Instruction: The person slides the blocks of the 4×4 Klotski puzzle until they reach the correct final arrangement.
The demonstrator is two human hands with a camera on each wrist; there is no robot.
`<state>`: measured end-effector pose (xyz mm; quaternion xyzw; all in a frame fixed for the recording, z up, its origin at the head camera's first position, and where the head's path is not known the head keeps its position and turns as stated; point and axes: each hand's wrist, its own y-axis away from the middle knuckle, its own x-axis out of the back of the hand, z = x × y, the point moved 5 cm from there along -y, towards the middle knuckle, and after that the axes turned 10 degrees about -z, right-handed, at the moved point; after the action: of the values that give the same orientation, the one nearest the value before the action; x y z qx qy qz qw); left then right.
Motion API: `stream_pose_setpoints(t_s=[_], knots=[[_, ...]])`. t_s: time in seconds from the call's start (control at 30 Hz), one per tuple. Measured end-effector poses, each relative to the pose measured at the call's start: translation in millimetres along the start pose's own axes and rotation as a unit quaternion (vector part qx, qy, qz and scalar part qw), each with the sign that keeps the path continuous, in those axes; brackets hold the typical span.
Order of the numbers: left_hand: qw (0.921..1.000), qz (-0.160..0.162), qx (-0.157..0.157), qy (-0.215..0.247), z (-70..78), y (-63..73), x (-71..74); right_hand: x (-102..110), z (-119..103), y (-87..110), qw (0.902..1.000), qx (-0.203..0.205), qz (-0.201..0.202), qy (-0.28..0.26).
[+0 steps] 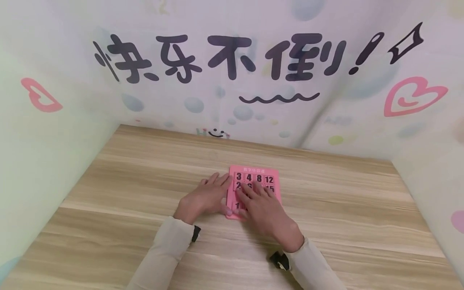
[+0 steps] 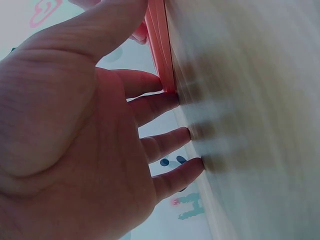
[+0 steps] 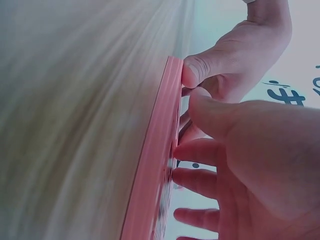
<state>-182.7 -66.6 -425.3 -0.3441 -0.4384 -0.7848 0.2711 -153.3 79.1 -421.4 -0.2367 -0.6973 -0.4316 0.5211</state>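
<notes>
A pink sliding number puzzle lies flat on the wooden table, with black numbers on its tiles. Its top row reads 3, 4, 8, 12. Along the puzzle's left edge my left hand rests with fingers spread, the thumb at the near left corner. In the left wrist view, fingertips touch the puzzle's side and others stand on the tabletop. From the right, my right hand reaches over the puzzle, its extended fingertips on the tiles. It hides much of the lower rows. The right wrist view shows its thumb beside the left thumb.
The wooden table extends around the puzzle on all sides. A printed white backdrop with large black characters and pink hearts encloses its back and sides. Black straps show at both light sleeves.
</notes>
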Motion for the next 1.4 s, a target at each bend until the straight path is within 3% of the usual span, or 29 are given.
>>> stream_pose_setpoints(t_s=[0.23,0.57,0.8,1.4], knots=[[1.0000,0.000,-0.001,0.002,-0.6,0.4,-0.6,2,1,7.6,0.9991,0.033,0.027,-0.003],[0.9999,0.001,-0.006,0.014,-1.1,-0.3,-0.9,-5,-7,26.7,0.9904,0.106,0.064,0.061],[0.9999,0.001,-0.005,0.010,-1.8,-0.7,-0.4,-4,-13,37.4,0.9903,0.115,0.033,0.071],[0.9999,0.004,-0.005,0.012,-1.3,0.5,-0.1,-5,-13,35.5,0.9933,0.099,0.029,0.053]])
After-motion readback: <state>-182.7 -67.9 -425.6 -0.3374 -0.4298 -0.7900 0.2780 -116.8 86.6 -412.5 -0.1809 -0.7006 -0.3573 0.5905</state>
